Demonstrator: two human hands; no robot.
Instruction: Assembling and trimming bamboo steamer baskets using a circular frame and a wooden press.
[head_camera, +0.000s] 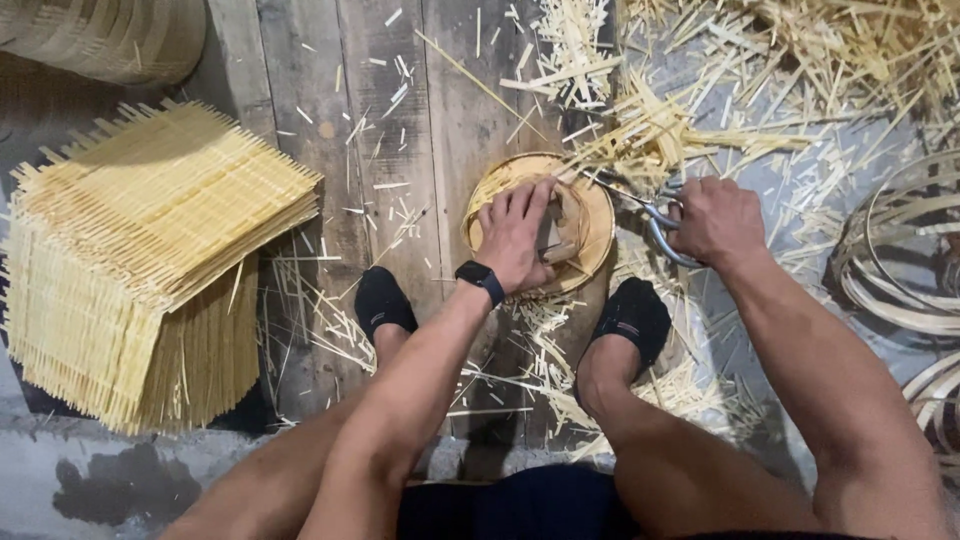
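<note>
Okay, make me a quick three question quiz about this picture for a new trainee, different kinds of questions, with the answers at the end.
1. True or false: the right hand holds metal shears.
2. What does the left hand press on? A) round woven bamboo disc B) coiled bamboo hoops C) stack of square woven mats
3. Fill in: the smartwatch sits on the ___ wrist.

Key: 1 true; 2 A; 3 left.

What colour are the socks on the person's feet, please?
The socks are black, seen in the head view, the only one, on both feet.
</note>
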